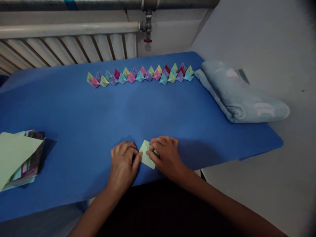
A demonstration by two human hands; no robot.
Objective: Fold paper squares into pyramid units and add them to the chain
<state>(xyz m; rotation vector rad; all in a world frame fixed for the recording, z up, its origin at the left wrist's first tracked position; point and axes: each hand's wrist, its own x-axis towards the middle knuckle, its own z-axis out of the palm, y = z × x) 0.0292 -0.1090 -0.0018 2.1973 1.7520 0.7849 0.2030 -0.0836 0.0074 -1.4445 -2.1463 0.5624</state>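
A small piece of pale green origami paper (146, 160), folded to a kite-like shape with a crease near its top, lies on the blue table close to its front edge. My left hand (123, 158) is closed at the paper's left corner, thumb and forefinger on it and the other fingers curled on the table. On the opposite side, my right hand (166, 154) pinches the paper's right part between thumb and fingers, covering that corner. Far across the table, several folded paper boats (140, 77) in pink, purple, blue, yellow and red stand in two rows.
At the left edge lies a stack of coloured paper sheets (19, 154), a pale green one on top. A folded grey-blue blanket (242, 95) rests at the right against the wall. Behind the blue table (93, 115) are a white radiator (74, 46) and a valve (148, 28).
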